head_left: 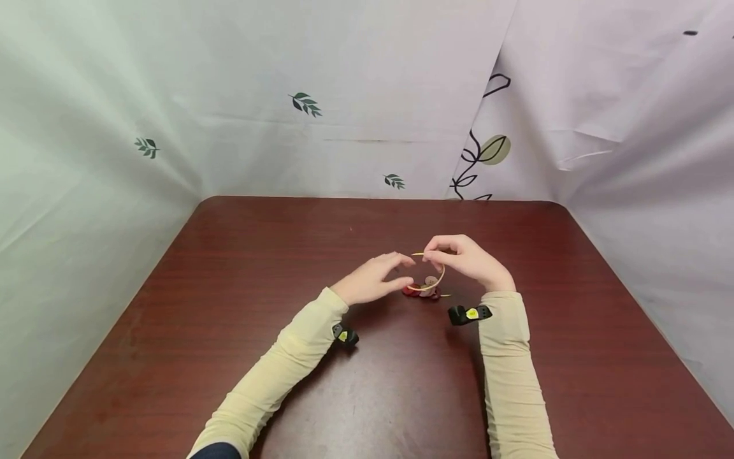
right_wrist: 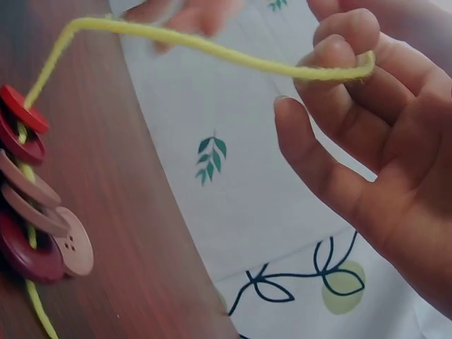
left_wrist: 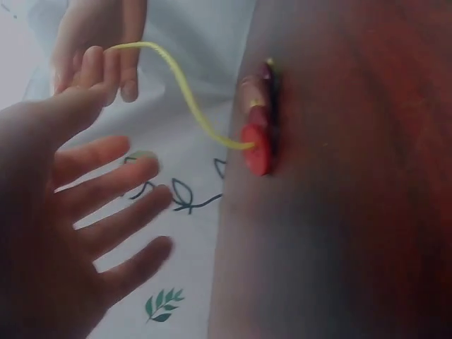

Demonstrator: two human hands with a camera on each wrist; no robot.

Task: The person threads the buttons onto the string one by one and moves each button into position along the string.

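A yellow string runs through several buttons lying bunched on the table. Among them are a red button, a maroon button and a pale pink button. My right hand holds the string above the buttons with curled fingers; in the right wrist view its thumb stands apart from the string. To the left of the buttons, my left hand is raised with its fingers spread, gripping nothing. A short tail of string sticks out past the buttons on the right.
The dark reddish-brown table spreads around both hands. White cloth with leaf prints hangs behind it and along both sides. Each forearm wears a black wrist strap, seen at the left and the right.
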